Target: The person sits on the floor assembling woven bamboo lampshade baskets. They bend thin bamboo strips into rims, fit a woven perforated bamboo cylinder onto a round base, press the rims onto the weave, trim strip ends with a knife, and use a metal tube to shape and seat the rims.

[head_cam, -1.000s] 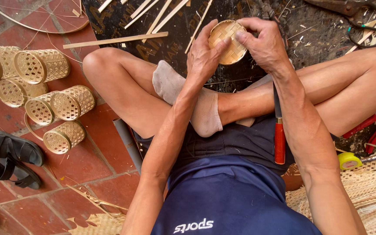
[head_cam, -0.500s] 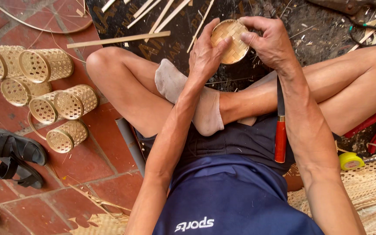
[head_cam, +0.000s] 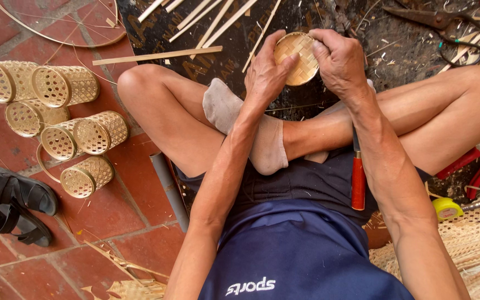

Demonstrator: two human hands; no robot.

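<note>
I sit cross-legged on the floor and hold a small round woven bamboo basket [head_cam: 298,57] in front of my knees, its woven bottom facing me. My left hand [head_cam: 266,73] grips its left rim with the thumb pressed on the weave. My right hand [head_cam: 341,62] wraps over its right rim from above. A knife with a red handle [head_cam: 358,180] lies in my lap, under my right forearm.
Several finished woven cylinder baskets [head_cam: 56,122] lie on the red tiles at left, with black sandals [head_cam: 18,203] below them. Bamboo strips [head_cam: 156,55] and shears [head_cam: 445,22] lie on the dark mat ahead. Red-handled tools [head_cam: 465,161], a yellow tape measure [head_cam: 446,208] and woven matting [head_cam: 473,250] are at right.
Both hands have kept their hold on the small basket and shifted it only slightly. Nothing else has moved.
</note>
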